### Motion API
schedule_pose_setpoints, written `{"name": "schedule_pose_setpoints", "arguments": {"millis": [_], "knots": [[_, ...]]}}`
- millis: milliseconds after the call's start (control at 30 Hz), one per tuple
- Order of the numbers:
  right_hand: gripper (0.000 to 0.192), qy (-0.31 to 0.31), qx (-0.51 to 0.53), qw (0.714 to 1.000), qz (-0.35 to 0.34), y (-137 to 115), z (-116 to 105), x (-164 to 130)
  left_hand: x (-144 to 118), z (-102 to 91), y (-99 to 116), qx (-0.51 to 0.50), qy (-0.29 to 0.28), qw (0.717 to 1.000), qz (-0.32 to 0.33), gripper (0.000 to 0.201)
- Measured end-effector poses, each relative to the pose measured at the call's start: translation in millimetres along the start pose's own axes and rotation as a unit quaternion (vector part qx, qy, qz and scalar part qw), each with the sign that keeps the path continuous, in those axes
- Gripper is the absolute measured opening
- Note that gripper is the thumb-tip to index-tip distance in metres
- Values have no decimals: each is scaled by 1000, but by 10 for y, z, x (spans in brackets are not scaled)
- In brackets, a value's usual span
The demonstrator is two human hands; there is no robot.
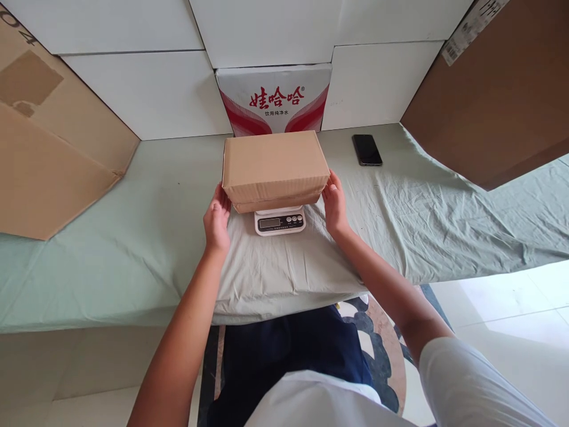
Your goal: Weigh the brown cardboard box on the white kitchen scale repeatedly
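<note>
A closed brown cardboard box rests on a small white kitchen scale at the middle of a table covered with a pale green cloth. My left hand is at the box's left lower corner, fingers touching its side. At the right lower corner my right hand touches the other side. Both hands are flat against the box, fingers extended. The scale's display and buttons show below the box's front edge.
A black phone lies on the cloth to the back right. A white carton with red print stands behind the box. Large brown cardboard sheets lean at the left and right. White panels form the back wall.
</note>
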State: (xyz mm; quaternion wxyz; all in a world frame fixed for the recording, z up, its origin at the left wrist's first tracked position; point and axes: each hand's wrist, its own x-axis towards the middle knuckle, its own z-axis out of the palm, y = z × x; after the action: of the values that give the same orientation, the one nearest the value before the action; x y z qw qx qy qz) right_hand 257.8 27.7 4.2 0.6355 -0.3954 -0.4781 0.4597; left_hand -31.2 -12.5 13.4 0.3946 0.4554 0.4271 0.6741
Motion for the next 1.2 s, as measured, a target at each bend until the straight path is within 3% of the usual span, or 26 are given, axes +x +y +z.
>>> {"name": "schedule_pose_setpoints", "arguments": {"millis": [267, 867, 1200], "knots": [[56, -11, -12, 1000, -10, -44, 5, -15, 2, 6, -6, -5, 2, 1000, 7, 71], [64, 0, 10, 1000, 20, -193, 78, -47, 13, -4, -23, 13, 0, 1000, -12, 82], [60, -47, -11, 998, -41, -340, 200, -208, -122, 43, 70, 3, -12, 1000, -6, 81]]}}
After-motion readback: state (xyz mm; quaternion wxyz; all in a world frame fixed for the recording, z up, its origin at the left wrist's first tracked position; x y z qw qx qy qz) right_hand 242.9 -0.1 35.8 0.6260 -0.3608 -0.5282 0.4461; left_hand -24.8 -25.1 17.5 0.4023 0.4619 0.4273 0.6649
